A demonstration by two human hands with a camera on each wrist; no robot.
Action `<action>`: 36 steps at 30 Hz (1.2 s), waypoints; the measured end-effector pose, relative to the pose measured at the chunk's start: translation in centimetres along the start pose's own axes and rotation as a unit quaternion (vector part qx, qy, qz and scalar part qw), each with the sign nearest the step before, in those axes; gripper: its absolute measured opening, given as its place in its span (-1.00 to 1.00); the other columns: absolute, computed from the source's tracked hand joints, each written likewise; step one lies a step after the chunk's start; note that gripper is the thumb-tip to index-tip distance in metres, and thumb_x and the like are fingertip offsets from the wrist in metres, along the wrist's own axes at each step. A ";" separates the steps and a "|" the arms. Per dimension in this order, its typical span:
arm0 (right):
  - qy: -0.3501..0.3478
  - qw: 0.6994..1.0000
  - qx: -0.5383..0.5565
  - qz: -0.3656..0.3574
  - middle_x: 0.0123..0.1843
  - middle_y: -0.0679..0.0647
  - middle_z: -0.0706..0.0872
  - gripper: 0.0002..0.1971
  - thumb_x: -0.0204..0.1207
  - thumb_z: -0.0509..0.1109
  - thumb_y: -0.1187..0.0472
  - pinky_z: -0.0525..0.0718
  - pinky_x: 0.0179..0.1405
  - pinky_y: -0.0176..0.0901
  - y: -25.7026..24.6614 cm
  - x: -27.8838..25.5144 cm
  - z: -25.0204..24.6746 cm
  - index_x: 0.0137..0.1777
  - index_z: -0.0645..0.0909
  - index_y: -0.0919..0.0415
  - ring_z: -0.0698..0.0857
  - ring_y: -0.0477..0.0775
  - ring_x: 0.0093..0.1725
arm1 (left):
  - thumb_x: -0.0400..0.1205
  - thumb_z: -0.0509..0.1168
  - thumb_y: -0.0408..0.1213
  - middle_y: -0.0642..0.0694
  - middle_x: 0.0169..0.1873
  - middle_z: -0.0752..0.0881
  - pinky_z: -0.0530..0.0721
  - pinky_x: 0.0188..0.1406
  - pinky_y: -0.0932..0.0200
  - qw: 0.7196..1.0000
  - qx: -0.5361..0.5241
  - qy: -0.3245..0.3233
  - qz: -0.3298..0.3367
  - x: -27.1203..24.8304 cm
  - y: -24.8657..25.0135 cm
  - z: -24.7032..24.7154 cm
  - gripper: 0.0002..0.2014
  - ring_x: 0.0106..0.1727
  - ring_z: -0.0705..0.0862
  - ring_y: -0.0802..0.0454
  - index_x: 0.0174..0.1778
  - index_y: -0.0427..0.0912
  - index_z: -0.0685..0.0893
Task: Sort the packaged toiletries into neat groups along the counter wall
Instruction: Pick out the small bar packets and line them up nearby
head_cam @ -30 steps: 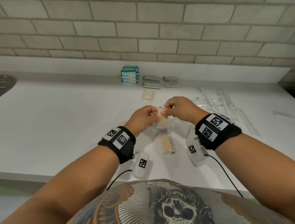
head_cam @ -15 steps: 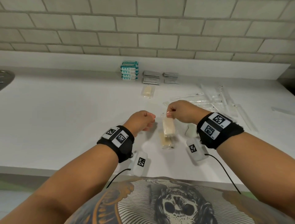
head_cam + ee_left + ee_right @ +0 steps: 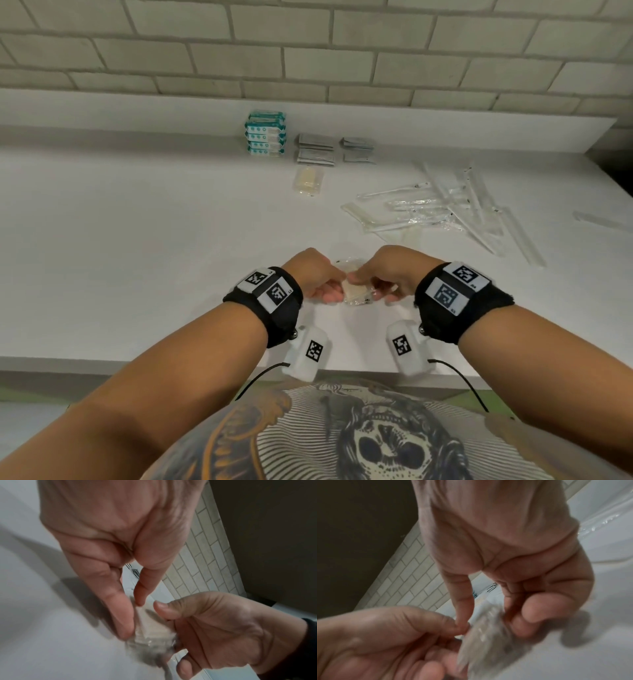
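Note:
A beige bar in a clear wrapper (image 3: 356, 292) is low over the white counter (image 3: 137, 260) near its front edge, held between both hands. My left hand (image 3: 330, 291) pinches its left side with thumb and forefinger. My right hand (image 3: 378, 291) curls round its right side, thumb on top. In the left wrist view the left hand (image 3: 132, 616) meets the bar (image 3: 154, 627). The right wrist view shows the right hand (image 3: 496, 622) on the blurred wrapper (image 3: 481, 642). Whether a second bar lies beneath is hidden.
Along the wall stand a stack of teal packs (image 3: 265, 137) and two stacks of grey sachets (image 3: 315, 150) (image 3: 356, 150). One wrapped beige bar (image 3: 308, 180) lies in front of them. Several long clear-wrapped items (image 3: 445, 209) are scattered at right.
The left hand let go of the raised bar. The right hand lowered it onto a second bar on the counter. Now both hands grip there, nearer the front edge.

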State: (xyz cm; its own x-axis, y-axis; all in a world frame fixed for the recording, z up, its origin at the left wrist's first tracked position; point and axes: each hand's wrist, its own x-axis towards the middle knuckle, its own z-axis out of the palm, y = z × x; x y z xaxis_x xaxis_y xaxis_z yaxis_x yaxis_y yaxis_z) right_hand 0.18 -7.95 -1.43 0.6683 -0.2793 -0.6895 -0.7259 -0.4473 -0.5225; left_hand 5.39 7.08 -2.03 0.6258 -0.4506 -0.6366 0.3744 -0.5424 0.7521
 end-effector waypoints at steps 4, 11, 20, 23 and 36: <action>0.027 0.999 0.017 -0.012 -0.27 0.14 0.65 -0.83 0.36 0.57 0.22 0.55 -0.40 -0.17 -0.5 0.5 1.2 -0.15 0.64 0.23 0.55 0.06 -0.41 | 0.63 0.35 -0.43 -0.37 -0.13 0.74 0.74 0.08 -0.06 1.000 -0.028 0.006 -0.004 0.3 0.1 -0.1 -0.88 -0.17 0.75 -0.17 -0.17 -0.29 0.53; 0.204 0.909 -0.301 -0.204 0.14 0.16 0.48 -0.71 0.48 0.36 0.15 0.51 -0.11 -0.05 -1.5 0.0 1.0 0.18 0.53 0.19 0.56 0.22 0.11 | 0.51 0.34 -0.56 -0.16 0.31 0.52 0.61 0.08 0.18 0.985 0.028 0.072 0.155 1.6 0.0 -1.1 -0.34 0.17 0.58 -0.02 0.50 -0.10 0.29; 0.149 0.904 -0.336 -0.218 0.23 0.14 0.45 -0.52 0.60 0.28 0.10 0.49 -0.13 -0.06 0.5 1.0 2.0 0.50 0.31 0.07 0.62 0.22 0.09 | 0.50 0.27 -0.68 -0.08 0.25 0.55 0.66 0.07 0.21 0.975 0.039 0.018 0.220 2.6 -1.3 0.6 -0.27 0.14 0.64 0.00 0.53 -0.09 0.23; 0.164 0.894 -0.344 -0.237 0.18 0.14 0.46 -0.62 0.63 0.25 0.17 0.48 -0.21 -0.05 0.7 1.2 1.9 0.42 0.35 0.15 0.64 0.22 -0.02 | 0.54 0.30 -0.61 -0.05 0.09 0.58 0.61 -0.08 0.31 0.970 0.077 0.023 0.229 3.0 -1.5 0.8 -0.39 -0.07 0.64 0.10 0.45 -0.09 0.32; 0.109 0.916 -0.278 -0.267 -0.19 -0.09 0.49 -0.88 0.56 0.30 0.14 0.43 -0.35 -0.20 -1.5 0.2 -1.8 0.00 0.40 0.08 0.59 0.06 -0.15 | 0.59 0.38 -0.29 -0.17 0.04 0.64 0.64 -0.09 0.02 0.930 0.295 0.027 0.218 4.2 2.6 -1.3 -0.47 -0.13 0.65 -0.06 0.40 0.00 0.27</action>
State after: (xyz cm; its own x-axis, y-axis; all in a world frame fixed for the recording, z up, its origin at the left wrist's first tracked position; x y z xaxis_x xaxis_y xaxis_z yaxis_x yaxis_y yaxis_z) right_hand 1.70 -8.88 0.14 0.9648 -0.0304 -0.2611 -0.1310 -0.9168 -0.3773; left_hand 9.88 4.67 -2.52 0.6702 -0.6907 -0.2717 -0.3529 -0.6186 0.7020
